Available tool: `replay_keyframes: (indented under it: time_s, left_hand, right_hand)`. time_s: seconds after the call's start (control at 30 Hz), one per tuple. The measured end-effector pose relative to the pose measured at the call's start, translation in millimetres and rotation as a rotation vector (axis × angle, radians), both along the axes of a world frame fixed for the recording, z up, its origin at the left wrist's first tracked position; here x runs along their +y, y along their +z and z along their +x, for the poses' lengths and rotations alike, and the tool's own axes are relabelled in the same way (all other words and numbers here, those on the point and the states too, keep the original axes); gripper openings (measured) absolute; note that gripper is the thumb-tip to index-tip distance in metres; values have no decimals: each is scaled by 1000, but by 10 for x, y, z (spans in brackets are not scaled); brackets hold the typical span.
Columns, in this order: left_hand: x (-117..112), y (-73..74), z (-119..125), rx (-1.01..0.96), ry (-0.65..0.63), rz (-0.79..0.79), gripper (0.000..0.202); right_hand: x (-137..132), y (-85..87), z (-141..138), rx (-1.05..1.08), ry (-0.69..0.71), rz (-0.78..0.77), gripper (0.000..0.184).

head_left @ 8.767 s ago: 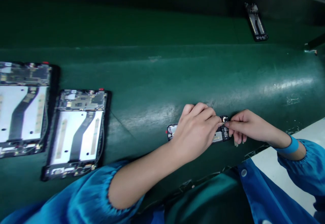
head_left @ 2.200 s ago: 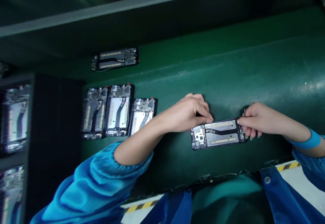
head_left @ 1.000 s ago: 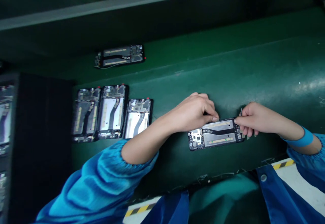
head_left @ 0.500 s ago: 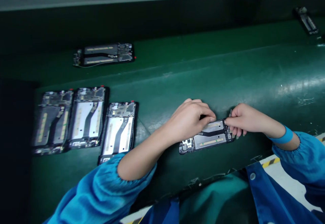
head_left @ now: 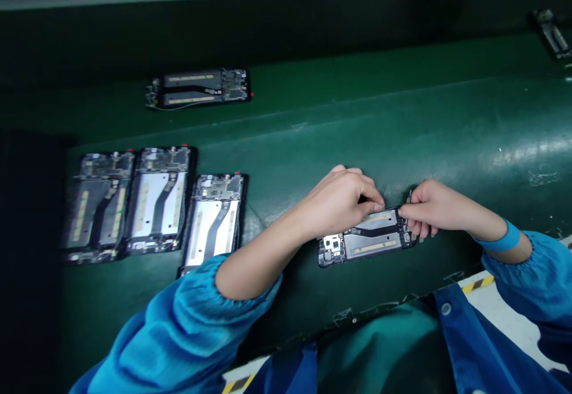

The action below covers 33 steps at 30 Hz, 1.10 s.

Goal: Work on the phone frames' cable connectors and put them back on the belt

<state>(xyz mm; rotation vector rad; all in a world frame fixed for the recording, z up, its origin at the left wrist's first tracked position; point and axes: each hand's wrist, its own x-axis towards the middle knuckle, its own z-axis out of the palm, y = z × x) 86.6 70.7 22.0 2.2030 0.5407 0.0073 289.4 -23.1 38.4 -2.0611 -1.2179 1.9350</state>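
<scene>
An opened phone frame [head_left: 364,242] lies crosswise on the green belt [head_left: 402,132] near its front edge, circuit board at its left end. My left hand [head_left: 342,198] is curled over the frame's far long edge, fingertips pinched on it. My right hand [head_left: 431,208] pinches the frame's right end, and a small dark part pokes up above its fingers. Both arms wear blue sleeves, with a blue band on the right wrist.
Three more opened phone frames [head_left: 158,200] lie side by side on the belt at the left. Another frame [head_left: 199,88] rests farther back, and one [head_left: 553,33] at the far right. A dark block [head_left: 27,251] fills the left edge. A yellow-black striped edge [head_left: 476,287] runs below the belt.
The view has swung from left back toward the right. My hands stay on the same frame; it has tilted slightly and shifted a little left on the belt.
</scene>
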Motion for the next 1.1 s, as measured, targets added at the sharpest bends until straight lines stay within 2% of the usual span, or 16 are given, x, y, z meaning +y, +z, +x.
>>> replay_keyframes:
  time_s: [0.37, 0.47, 0.63, 0.7, 0.77, 0.83, 0.9, 0.97, 1.03, 1.1]
  left_hand:
    - [-110, 6, 270, 21, -8, 92, 21]
    - [-216, 10, 218, 24, 41, 148, 20]
    - [-399, 34, 45, 162, 134, 276, 20]
    - [-434, 37, 9, 178, 134, 291, 17]
    - [-445, 44, -8, 160, 134, 263, 17]
    - [-446, 60, -21, 105, 148, 179, 19]
    - [-452, 87, -34, 0, 199, 74, 20]
    - [-471, 117, -47, -115, 268, 22, 21]
    - [-500, 146, -56, -216, 330, 41, 22]
    - [-532, 168, -61, -296, 372, 83, 22]
  right_hand:
    - [5, 1, -1, -12, 0, -2, 26]
    - [-4, -6, -8, -21, -17, 17, 28]
    - [-76, -18, 58, 56, -48, 80, 28]
    - [-135, 5, 109, 117, -140, 167, 26]
    - [-205, 45, 143, 97, -278, 360, 28]
    - [-272, 86, 133, -16, -364, 578, 30]
    - [-323, 115, 66, -93, -318, 684, 27]
    - [-351, 130, -43, -82, -210, 693, 22]
    - [-362, 129, -162, -69, -158, 713, 25]
    - [-367, 113, -265, -77, -199, 786, 27]
